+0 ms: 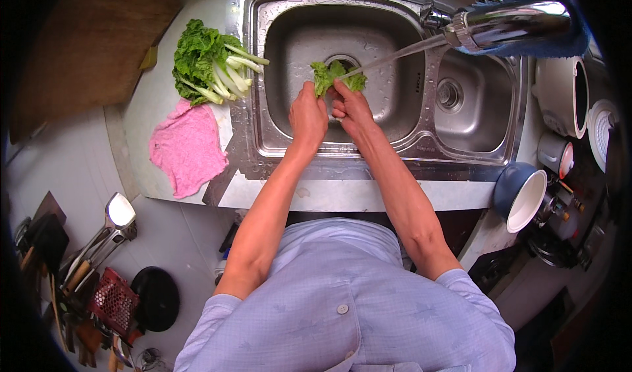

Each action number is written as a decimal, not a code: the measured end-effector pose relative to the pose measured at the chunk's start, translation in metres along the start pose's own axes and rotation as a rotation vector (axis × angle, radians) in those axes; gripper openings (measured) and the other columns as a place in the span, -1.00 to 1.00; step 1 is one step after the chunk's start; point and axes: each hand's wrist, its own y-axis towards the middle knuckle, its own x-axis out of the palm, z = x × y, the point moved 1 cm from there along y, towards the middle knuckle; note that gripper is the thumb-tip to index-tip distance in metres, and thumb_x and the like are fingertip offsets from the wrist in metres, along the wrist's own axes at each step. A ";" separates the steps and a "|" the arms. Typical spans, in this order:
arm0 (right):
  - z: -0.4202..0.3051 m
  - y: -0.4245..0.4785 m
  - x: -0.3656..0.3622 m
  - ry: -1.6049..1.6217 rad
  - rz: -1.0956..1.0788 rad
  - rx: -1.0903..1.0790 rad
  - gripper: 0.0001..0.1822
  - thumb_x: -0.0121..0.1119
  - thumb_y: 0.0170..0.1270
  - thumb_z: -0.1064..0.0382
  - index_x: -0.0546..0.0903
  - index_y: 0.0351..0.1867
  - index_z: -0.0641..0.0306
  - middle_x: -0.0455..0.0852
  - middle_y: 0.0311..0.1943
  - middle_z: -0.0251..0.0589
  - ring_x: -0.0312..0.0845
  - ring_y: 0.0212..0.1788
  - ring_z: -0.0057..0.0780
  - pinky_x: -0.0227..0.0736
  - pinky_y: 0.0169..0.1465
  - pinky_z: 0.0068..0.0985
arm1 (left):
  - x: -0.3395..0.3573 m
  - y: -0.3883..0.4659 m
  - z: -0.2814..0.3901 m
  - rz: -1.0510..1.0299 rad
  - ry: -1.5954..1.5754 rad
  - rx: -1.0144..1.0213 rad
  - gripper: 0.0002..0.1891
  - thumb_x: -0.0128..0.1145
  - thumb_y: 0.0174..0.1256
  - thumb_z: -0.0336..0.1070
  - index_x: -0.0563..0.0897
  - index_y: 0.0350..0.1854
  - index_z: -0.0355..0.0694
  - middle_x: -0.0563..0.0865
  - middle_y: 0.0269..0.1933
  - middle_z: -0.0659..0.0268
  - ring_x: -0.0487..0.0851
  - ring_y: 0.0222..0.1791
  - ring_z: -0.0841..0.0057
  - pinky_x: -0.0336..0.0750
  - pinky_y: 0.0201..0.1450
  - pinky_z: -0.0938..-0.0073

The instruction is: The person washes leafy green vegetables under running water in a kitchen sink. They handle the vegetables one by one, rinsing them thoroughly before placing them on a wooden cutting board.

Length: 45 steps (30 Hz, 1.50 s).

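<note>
Over the larger basin of a stainless steel sink [340, 26], my left hand [308, 115] and my right hand [353, 105] grip a leafy green vegetable [323, 78] between them. A stream of water [400, 54] runs from the chrome faucet [508, 24] down onto the leaf beside my right fingers. The leaf lies above the drain and partly covers it. Its stalk is mostly hidden by my hands. Left of the basin, a heap of leafy greens with pale stalks [210, 63] rests on the counter, several stalk ends reaching over the sink's rim.
A pink cloth [187, 147] lies on the counter at the left. The smaller basin [474, 105] is to the right, with a blue bowl [521, 197] on its side near the counter's corner. A blue towel [538, 46] hangs behind the faucet. Utensils [101, 243] hang at lower left.
</note>
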 end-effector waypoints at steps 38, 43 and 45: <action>-0.007 0.021 0.000 -0.163 0.269 -0.288 -0.84 0.06 0.40 0.25 0.54 -0.20 0.30 0.66 -0.35 -0.23 0.60 -0.40 -0.50 0.37 -0.51 -0.55 | 0.026 -0.003 -0.025 -0.109 -1.176 -0.577 -0.77 0.00 0.37 -0.54 0.43 0.02 -0.46 0.64 -0.07 0.03 0.69 -0.07 0.28 0.64 0.04 0.39; -0.017 0.034 -0.009 -0.262 0.289 -0.351 -0.86 -0.01 0.39 0.31 0.47 -0.15 0.33 0.67 -0.38 -0.18 0.60 -0.43 -0.44 0.50 -0.45 -0.46 | 0.036 0.013 -0.024 -0.145 -1.260 -0.628 -0.73 -0.07 0.37 -0.59 0.36 0.08 -0.49 0.55 0.05 -0.06 0.62 0.03 0.15 0.63 0.10 0.28; -0.023 0.041 -0.010 -0.276 0.298 -0.344 -0.85 -0.01 0.39 0.31 0.46 -0.13 0.35 0.67 -0.39 -0.17 0.60 -0.44 -0.42 0.51 -0.45 -0.44 | 0.039 0.021 -0.024 -0.152 -1.283 -0.637 -0.72 -0.09 0.37 -0.61 0.34 0.10 -0.50 0.52 0.07 -0.09 0.60 0.06 0.12 0.63 0.13 0.25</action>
